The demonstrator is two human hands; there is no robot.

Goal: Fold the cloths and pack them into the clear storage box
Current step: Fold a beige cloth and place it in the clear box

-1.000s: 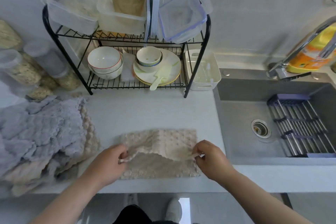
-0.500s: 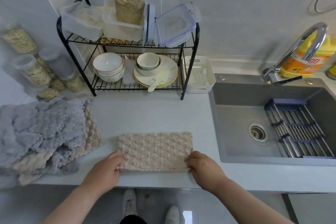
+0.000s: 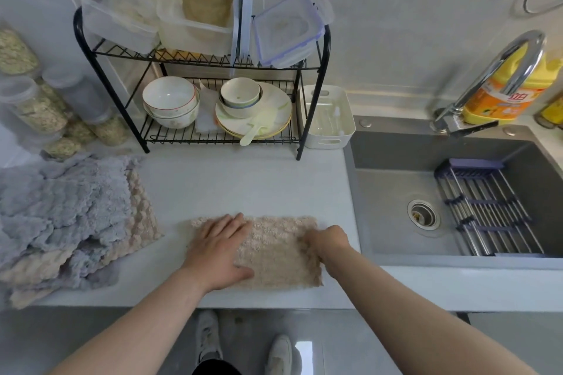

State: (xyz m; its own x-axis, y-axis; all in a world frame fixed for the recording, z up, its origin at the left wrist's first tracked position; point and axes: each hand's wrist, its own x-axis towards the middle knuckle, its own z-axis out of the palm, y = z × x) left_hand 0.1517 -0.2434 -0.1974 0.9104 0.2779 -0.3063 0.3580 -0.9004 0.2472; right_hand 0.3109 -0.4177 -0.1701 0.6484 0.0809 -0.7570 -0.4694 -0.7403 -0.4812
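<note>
Pressed under flat, open left hand [image 3: 217, 248]: beige cloth [image 3: 274, 253], apparently folded 1 time; right hand [image 3: 330, 240] pinching its right edge. Left of left hand: heap of unfolded cloths [image 3: 70, 222]. Packing seemingly not begun.

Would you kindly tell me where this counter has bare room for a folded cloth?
The widest bare stretch of counter lies between the black rack and the beige cloth, running from the cloth pile to the sink. A narrower gap separates pile and beige cloth. The left end, with pile and jars, is crowded.
</note>
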